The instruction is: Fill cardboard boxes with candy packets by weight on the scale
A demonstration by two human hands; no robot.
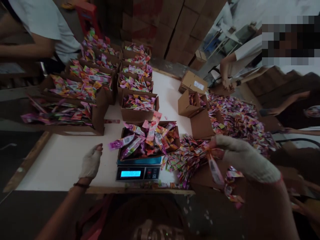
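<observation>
A cardboard box [178, 141] heaped with wrapped candies sits on a digital scale [137, 173] whose display is lit blue. To the left of the scale, over the white table [62, 160], my left hand [91, 162] wears a pale fingerless glove; its fingers point up and nothing shows in them. At the right, my right hand [237, 153], gloved the same way, pinches a candy packet [215, 170] that hangs below the fingertips. Under and beside it lies a pile of small candies [186, 158], with more packets near a brown box.
Filled candy boxes [140, 115] stand in rows at the back left. An open box [201, 125] and a large candy heap [237, 116] lie at the right. People work at the left and right; cartons [180, 36] are stacked behind.
</observation>
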